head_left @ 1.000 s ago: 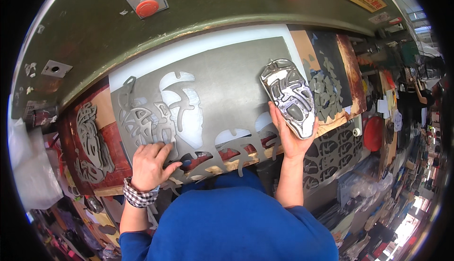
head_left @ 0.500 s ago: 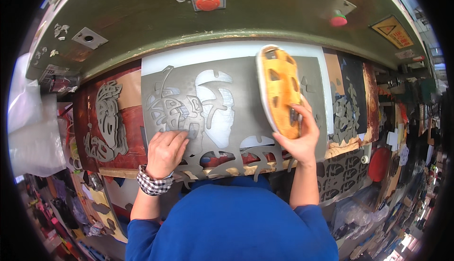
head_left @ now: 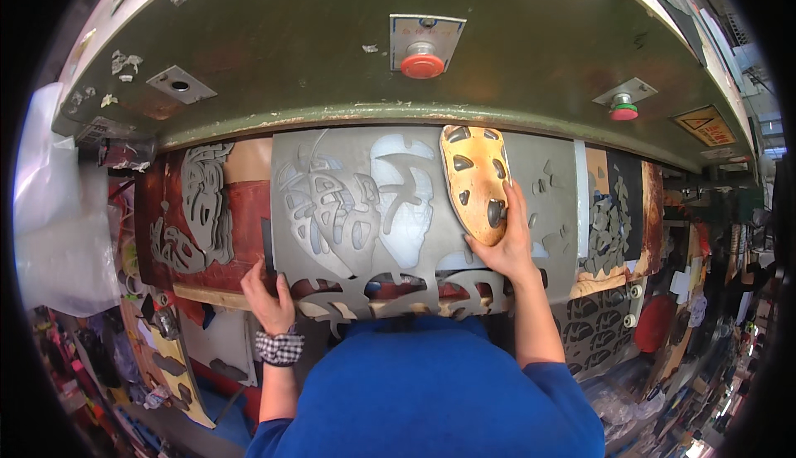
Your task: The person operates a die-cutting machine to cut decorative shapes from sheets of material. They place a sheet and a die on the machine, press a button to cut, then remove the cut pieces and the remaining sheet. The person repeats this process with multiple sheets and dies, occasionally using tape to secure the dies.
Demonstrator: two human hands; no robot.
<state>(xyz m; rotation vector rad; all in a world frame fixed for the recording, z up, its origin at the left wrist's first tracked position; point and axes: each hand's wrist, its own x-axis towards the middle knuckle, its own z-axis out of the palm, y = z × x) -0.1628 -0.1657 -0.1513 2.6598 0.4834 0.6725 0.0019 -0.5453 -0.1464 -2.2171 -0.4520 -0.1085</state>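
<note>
My right hand (head_left: 507, 247) is wrapped round the lower end of a yellow-orange, sole-shaped cutting die (head_left: 474, 178) with dark openings. The die rests on, or just above, a grey foam sheet (head_left: 551, 226), right of a large cut-out hole. On the sheet's left part lie overlapping grey cut pieces (head_left: 332, 205) with curved slots. My left hand (head_left: 269, 296) is beside the sheet's lower left corner, thumb and fingers apart, the thumb at the sheet's edge. A checked band circles that wrist. Cut strips of the sheet hang over the table's front edge.
A green machine beam (head_left: 315, 52) spans the far side, with a red push button (head_left: 422, 62) and a green-and-red one (head_left: 623, 108). Stacked grey cut pieces (head_left: 203, 209) lie on the red board at left. Small grey scraps (head_left: 609, 218) are heaped at right.
The die has come from tilted and blurred to lying flatter over the sheet, still in my right hand. My left hand has left the cut pieces for the sheet's lower left corner, fingers spread.
</note>
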